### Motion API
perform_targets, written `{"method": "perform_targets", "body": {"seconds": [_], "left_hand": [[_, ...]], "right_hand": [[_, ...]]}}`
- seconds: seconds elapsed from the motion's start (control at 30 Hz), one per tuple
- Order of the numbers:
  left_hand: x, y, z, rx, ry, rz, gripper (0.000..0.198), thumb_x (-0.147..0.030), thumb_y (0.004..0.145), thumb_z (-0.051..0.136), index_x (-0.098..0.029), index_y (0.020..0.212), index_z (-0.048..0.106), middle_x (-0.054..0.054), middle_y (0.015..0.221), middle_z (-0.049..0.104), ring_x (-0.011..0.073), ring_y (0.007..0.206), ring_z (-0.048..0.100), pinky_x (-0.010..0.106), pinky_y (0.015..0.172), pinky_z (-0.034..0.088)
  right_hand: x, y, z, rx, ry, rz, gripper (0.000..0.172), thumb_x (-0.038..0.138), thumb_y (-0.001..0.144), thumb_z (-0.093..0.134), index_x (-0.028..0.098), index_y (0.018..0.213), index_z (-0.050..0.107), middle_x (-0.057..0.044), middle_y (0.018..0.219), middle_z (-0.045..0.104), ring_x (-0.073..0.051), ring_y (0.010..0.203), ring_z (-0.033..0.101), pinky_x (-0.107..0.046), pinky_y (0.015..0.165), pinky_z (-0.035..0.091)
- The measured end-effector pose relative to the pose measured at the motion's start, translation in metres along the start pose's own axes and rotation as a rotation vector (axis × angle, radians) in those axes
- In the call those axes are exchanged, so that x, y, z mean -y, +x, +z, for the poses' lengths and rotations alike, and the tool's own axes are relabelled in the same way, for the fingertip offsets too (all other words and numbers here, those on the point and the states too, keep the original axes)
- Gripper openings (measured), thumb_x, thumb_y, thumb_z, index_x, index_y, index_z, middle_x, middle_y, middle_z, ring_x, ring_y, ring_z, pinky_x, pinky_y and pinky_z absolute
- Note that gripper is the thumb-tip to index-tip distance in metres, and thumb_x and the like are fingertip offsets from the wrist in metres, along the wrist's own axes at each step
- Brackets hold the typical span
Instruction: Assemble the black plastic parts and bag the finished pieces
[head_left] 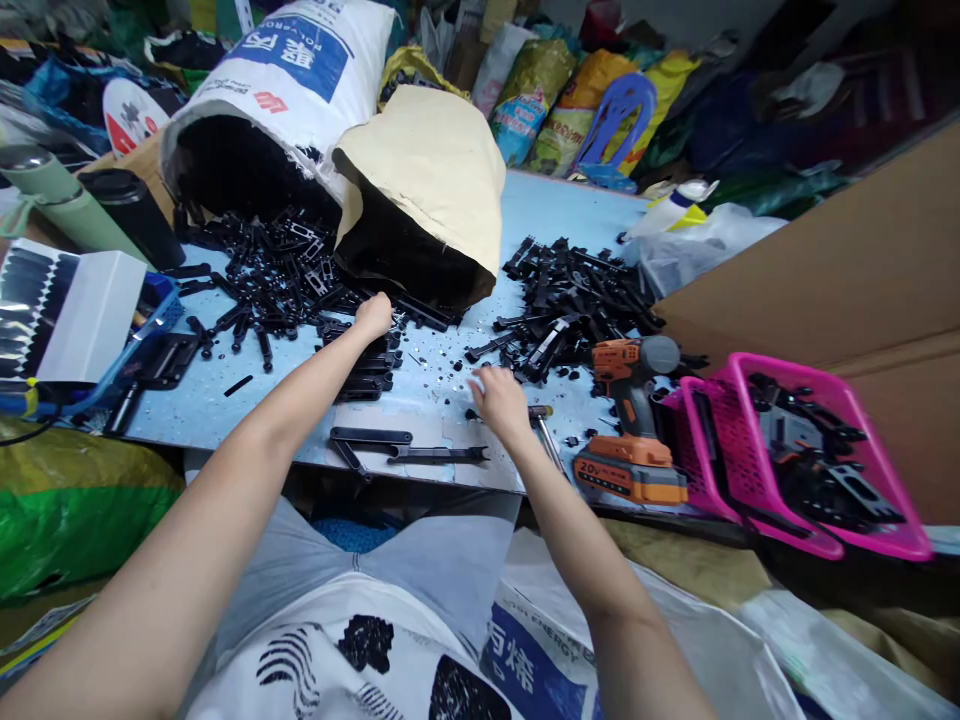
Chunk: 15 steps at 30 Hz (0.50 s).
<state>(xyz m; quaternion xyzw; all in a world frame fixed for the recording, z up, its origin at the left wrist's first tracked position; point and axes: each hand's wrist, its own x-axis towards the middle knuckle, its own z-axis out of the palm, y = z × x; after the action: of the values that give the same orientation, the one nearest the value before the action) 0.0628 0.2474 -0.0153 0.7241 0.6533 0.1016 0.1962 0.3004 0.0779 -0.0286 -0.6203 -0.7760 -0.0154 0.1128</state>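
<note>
My left hand (373,315) is closed at the near edge of the black part pile, just before the mouth of a cream paper sack (431,170); its fingertips are hidden. Below it lies a row of long black plastic parts (367,375). My right hand (501,400) is curled low over the blue tabletop, beside scattered small black bits (450,372). Anything held in either hand is too small or hidden to name. At the table's front edge, between my forearms, rest jointed black arms (409,445). A hammer (547,435) lies right of my right hand.
An orange cordless drill (630,420) stands at the right, beside pink baskets (847,385) of black parts. Another black pile (577,300) lies behind it. A white woven sack (292,70), a black tumbler (131,210) and a blue basket (161,310) are left; a cardboard wall (810,270) borders the right.
</note>
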Motion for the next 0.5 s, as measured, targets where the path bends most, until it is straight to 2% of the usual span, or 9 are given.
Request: {"method": "perform_targets", "body": {"seconds": [0.03,0.1,0.17,0.2,0.27,0.33,0.43,0.5], "left_hand": [[0.001,-0.007,-0.005,-0.054,-0.016,0.007,0.032,-0.022,0.088,0.045,-0.004,0.114,0.053,0.023,0.110,0.061,0.0296,0.106,0.057,0.041,0.090,0.043],[0.007,-0.029,-0.017,-0.186,-0.099,0.053,0.028,-0.023,0.087,0.048,-0.008,0.108,0.057,0.016,0.102,0.065,0.0246,0.099,0.060,0.035,0.088,0.044],[0.019,-0.066,-0.027,-0.306,-0.240,0.134,0.022,-0.024,0.081,0.055,-0.012,0.098,0.062,0.009,0.090,0.067,0.0203,0.086,0.063,0.032,0.084,0.047],[0.027,-0.090,-0.029,-0.343,-0.306,0.167,0.021,-0.024,0.080,0.057,-0.013,0.096,0.064,0.007,0.086,0.068,0.0186,0.080,0.063,0.031,0.082,0.048],[0.047,-0.142,-0.026,-0.405,-0.427,0.202,0.022,-0.025,0.078,0.059,-0.015,0.096,0.065,0.005,0.087,0.068,0.0169,0.077,0.064,0.030,0.079,0.050],[0.065,-0.192,-0.014,-0.404,-0.552,0.204,0.023,-0.028,0.078,0.061,-0.016,0.097,0.066,0.006,0.093,0.068,0.0164,0.078,0.065,0.029,0.076,0.053],[0.083,-0.245,0.013,-0.383,-0.728,0.132,0.022,-0.031,0.078,0.063,-0.016,0.094,0.066,0.006,0.094,0.067,0.0169,0.081,0.066,0.029,0.076,0.054],[0.088,-0.262,0.026,-0.394,-0.780,0.103,0.020,-0.030,0.080,0.061,-0.016,0.094,0.064,0.007,0.094,0.065,0.0169,0.083,0.066,0.030,0.077,0.055]], "right_hand": [[-0.010,0.016,0.002,0.001,-0.066,0.081,0.026,0.025,0.092,0.041,0.013,0.106,0.059,-0.017,0.104,0.060,-0.028,0.100,0.050,-0.037,0.079,0.041],[-0.026,0.041,0.007,0.071,-0.118,0.153,0.025,0.016,0.088,0.042,0.009,0.104,0.061,-0.020,0.102,0.061,-0.030,0.100,0.051,-0.039,0.080,0.041],[-0.030,0.052,0.011,0.151,-0.095,0.133,0.026,0.011,0.084,0.044,0.008,0.102,0.062,-0.019,0.100,0.063,-0.028,0.099,0.053,-0.038,0.082,0.041],[-0.026,0.052,0.011,0.149,-0.052,0.115,0.026,0.010,0.082,0.045,0.008,0.101,0.062,-0.018,0.101,0.063,-0.027,0.098,0.054,-0.037,0.084,0.041],[-0.010,0.039,0.008,0.081,0.126,0.080,0.027,0.012,0.081,0.047,0.011,0.103,0.062,-0.015,0.103,0.064,-0.024,0.096,0.057,-0.034,0.084,0.043],[0.016,0.016,0.001,0.055,0.430,0.033,0.026,0.018,0.082,0.048,0.015,0.103,0.063,-0.010,0.102,0.066,-0.020,0.091,0.060,-0.031,0.080,0.046],[0.056,-0.018,-0.012,0.205,0.810,-0.054,0.022,0.030,0.086,0.050,0.019,0.098,0.065,-0.004,0.093,0.069,-0.016,0.081,0.063,-0.027,0.072,0.048],[0.075,-0.031,-0.018,0.292,0.861,-0.071,0.022,0.034,0.087,0.050,0.019,0.095,0.065,-0.003,0.087,0.070,-0.015,0.076,0.063,-0.026,0.069,0.048]]}}
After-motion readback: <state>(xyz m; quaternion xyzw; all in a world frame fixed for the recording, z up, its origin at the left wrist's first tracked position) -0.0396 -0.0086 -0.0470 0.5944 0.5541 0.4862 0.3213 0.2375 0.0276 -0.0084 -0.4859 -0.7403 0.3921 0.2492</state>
